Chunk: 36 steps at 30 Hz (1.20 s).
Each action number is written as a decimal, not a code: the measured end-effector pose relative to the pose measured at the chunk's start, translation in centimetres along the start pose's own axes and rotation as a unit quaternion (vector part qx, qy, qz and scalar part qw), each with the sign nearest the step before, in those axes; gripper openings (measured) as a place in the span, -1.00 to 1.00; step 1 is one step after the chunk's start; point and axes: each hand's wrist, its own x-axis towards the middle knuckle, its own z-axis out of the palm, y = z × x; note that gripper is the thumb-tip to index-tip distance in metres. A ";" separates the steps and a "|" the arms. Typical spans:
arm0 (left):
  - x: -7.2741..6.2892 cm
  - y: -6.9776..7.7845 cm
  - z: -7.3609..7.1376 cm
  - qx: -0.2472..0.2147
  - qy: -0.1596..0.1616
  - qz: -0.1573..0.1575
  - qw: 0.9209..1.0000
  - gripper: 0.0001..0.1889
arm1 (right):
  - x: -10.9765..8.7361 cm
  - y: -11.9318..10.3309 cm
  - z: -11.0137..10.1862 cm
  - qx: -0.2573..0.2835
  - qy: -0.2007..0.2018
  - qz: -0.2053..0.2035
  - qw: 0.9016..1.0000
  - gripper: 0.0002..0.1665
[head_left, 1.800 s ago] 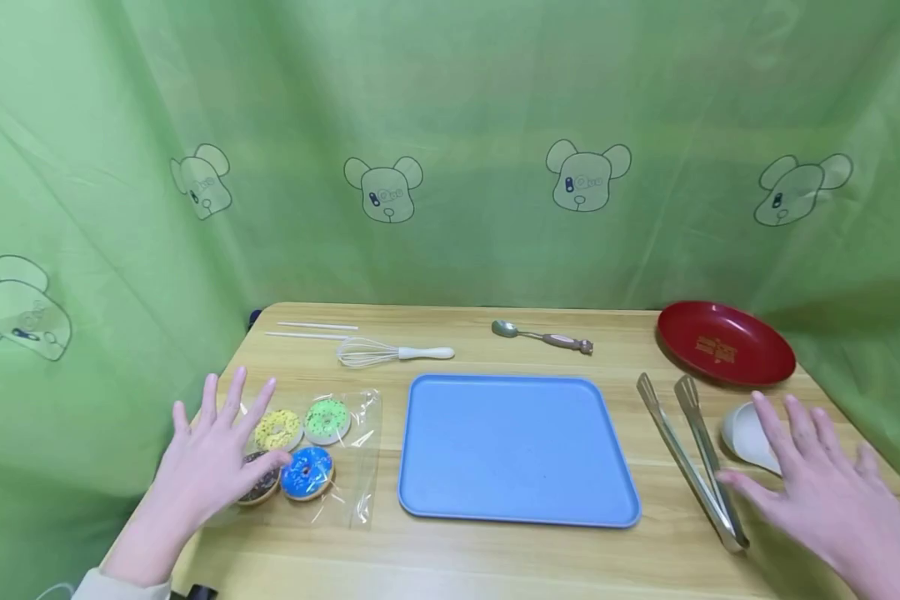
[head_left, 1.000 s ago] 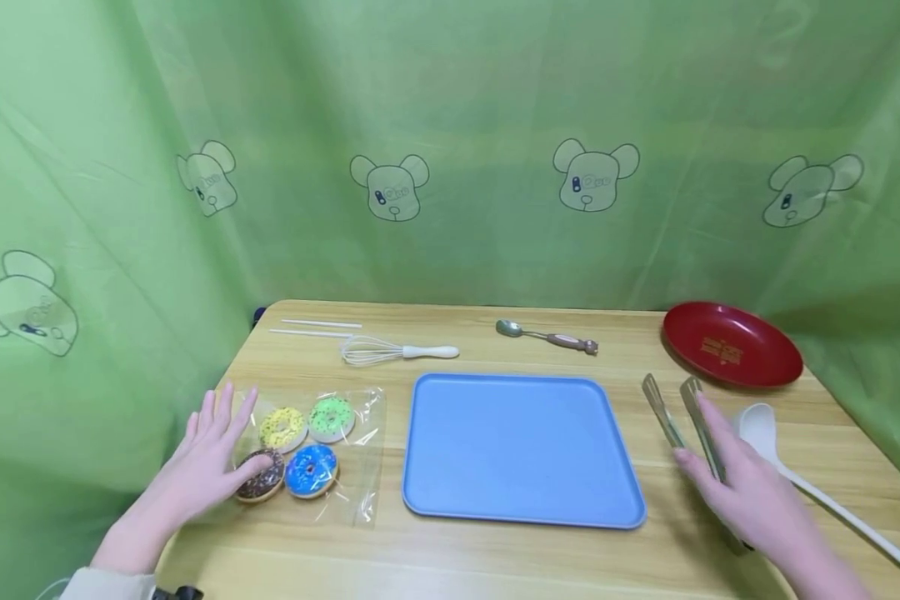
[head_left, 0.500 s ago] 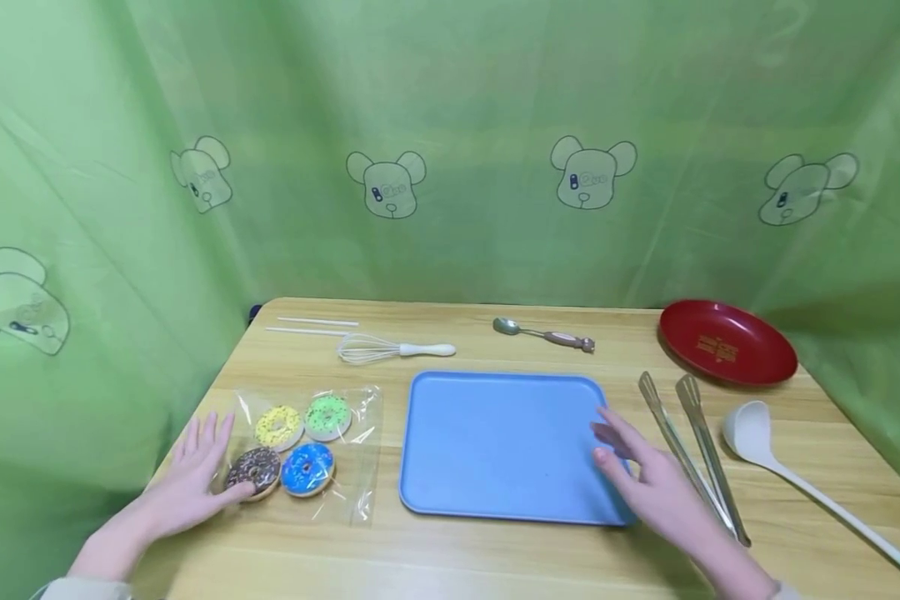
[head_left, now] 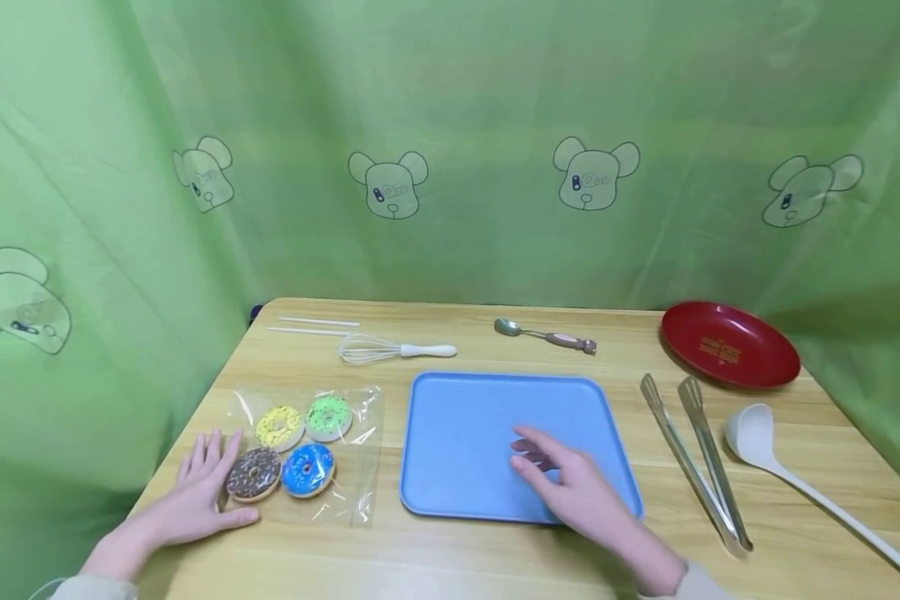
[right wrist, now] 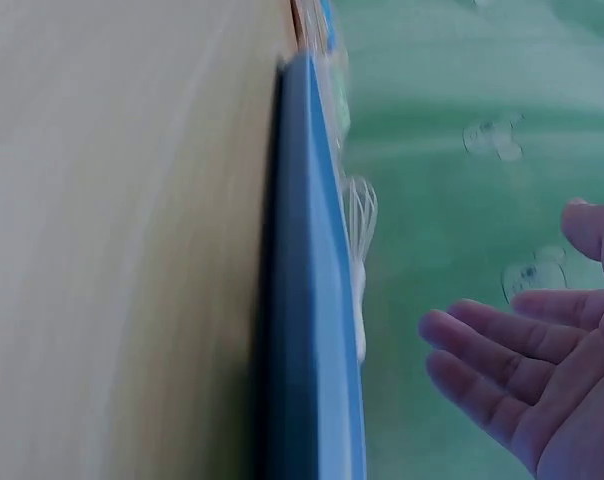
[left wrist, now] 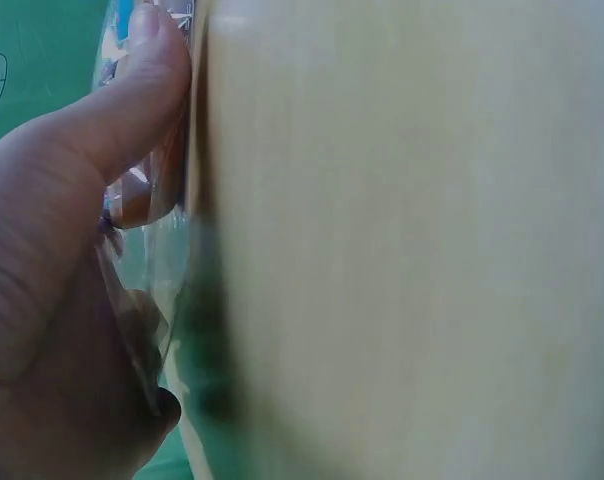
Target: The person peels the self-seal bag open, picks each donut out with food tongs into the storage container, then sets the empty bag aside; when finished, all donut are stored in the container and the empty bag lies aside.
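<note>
In the head view, my left hand (head_left: 191,504) lies at the left side of a clear plastic bag (head_left: 360,467) of toy donuts, its fingers extended beside the brown donut (head_left: 255,473). The left thumb (left wrist: 147,90) is against the bag in the left wrist view; how far the fingers go under the film cannot be told. A yellow donut (head_left: 279,427), a green one (head_left: 329,417) and a blue one (head_left: 309,469) lie in the bag too. My right hand (head_left: 573,483) hovers over the right part of a blue tray (head_left: 465,450), relaxed and holding nothing.
Chopsticks (head_left: 315,322), a white whisk (head_left: 390,350) and a spoon (head_left: 543,335) lie along the back. Metal tongs (head_left: 697,467), a white ladle (head_left: 757,442) and a red plate (head_left: 727,350) are on the right. A green curtain (head_left: 480,250) hangs behind the wooden table (head_left: 435,558).
My right hand has moved left from above the ladle, past the tongs, to over the tray. The left hand has come lower and nearer, settling at the bag's left edge. The objects stay put.
</note>
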 end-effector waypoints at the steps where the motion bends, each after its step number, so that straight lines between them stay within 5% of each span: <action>1: 0.0 -0.1 0.1 -0.007 -0.001 -0.002 1.000 0.20 | 0.2 -0.3 0.5 0.003 -0.012 0.000 1.000 -0.53; 7: 0.6 -0.3 0.4 -0.026 -0.009 -0.019 0.999 0.15 | 1.6 -2.3 3.3 0.019 -0.092 -0.013 0.996 -0.43; 19: 2.1 1.1 0.1 -0.010 -0.043 -0.046 0.998 0.15 | 4.0 -4.9 6.7 -0.002 -0.156 -0.051 0.987 -0.49; 30: 1.7 1.0 0.1 -0.021 -0.044 -0.049 0.998 0.18 | 5.4 -6.9 10.6 -0.109 -0.185 -0.083 0.973 -0.71; 36: 1.2 0.6 0.7 -0.020 -0.039 -0.058 0.997 0.21 | 5.4 -7.7 12.3 -0.132 -0.204 -0.075 0.967 -0.63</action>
